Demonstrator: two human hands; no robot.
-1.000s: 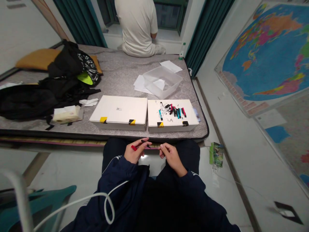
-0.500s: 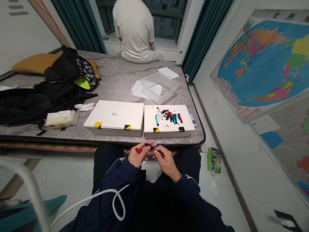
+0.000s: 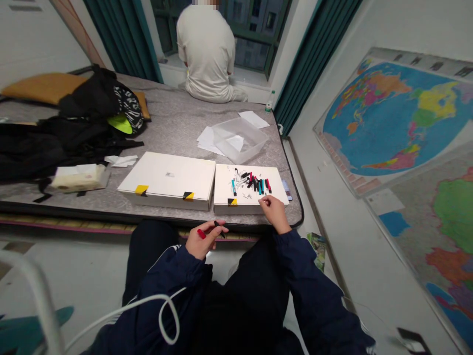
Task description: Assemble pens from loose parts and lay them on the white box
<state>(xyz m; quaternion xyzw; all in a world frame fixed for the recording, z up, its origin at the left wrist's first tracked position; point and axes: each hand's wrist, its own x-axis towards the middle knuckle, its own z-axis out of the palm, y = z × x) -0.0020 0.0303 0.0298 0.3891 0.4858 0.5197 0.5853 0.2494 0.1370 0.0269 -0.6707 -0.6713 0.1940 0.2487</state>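
Note:
My left hand (image 3: 201, 240) is closed above my lap, gripping a slim black pen-like piece (image 3: 219, 230) between thumb and fingers. A short red piece (image 3: 201, 233) sticks out of the same hand. My right hand (image 3: 272, 209) is over the front edge of the right white box (image 3: 236, 198). Its fingertips are drawn together; whatever they hold, if anything, is too small to make out. On that box lie several loose parts: black pieces (image 3: 254, 184), red pieces (image 3: 268, 186), blue pieces (image 3: 233, 187) and small pale bits.
Left of that box stands a larger white box (image 3: 166, 177). Behind are a clear plastic bin (image 3: 240, 148), paper sheets (image 3: 254, 119) and a bottle (image 3: 270, 101). A tissue pack (image 3: 79, 178) and black bags (image 3: 44, 148) lie left. A person (image 3: 207, 54) sits by the window. A white cable (image 3: 148, 299) crosses my left sleeve.
My right hand has left the black piece and moved right and forward to the right box. My left hand keeps the black and red pieces. The view has shifted slightly.

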